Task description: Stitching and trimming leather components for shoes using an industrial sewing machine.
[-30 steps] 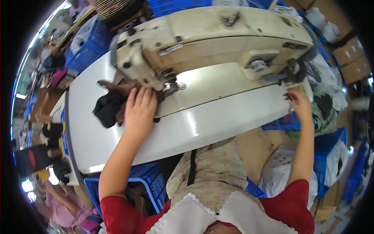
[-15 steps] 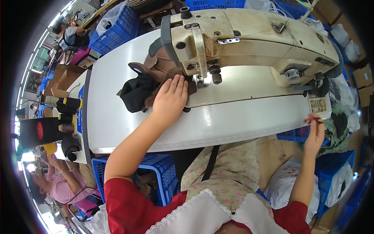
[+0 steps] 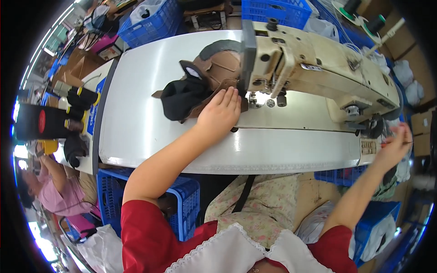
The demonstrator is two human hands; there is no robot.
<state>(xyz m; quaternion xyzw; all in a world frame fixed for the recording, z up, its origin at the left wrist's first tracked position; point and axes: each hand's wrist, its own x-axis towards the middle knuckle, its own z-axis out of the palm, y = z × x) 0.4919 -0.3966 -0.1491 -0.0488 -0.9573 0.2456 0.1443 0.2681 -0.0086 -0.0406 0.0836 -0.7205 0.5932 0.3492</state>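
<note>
A cream sewing machine [image 3: 314,86] stands on the white table, its presser foot [image 3: 253,101] at the left end. Left of the foot lies a brown and black sewn piece [image 3: 183,101], resembling a shoe upper, with a grey curved edge; part of it passes behind the machine head. My left hand [image 3: 220,113] lies flat on its brown edge, fingers stretched out and close together, beside the foot. Past the table's right end, near the handwheel, my right hand [image 3: 395,144] is raised with fingers closed. A small reddish and dark thing shows at its fingers, too blurred to name.
The white table [image 3: 182,150] has a ruler strip along its front edge. Thread cones [image 3: 75,109] stand on a neighbouring table at left. Blue crates [image 3: 150,25] sit behind, and another blue crate [image 3: 186,200] is below the front edge. A co-worker in pink [image 3: 63,193] sits at left.
My right hand has risen and moved outward past the table's right corner. My left hand stays on the brown piece beside the foot. The whole view has shifted, with the machine now further right.
</note>
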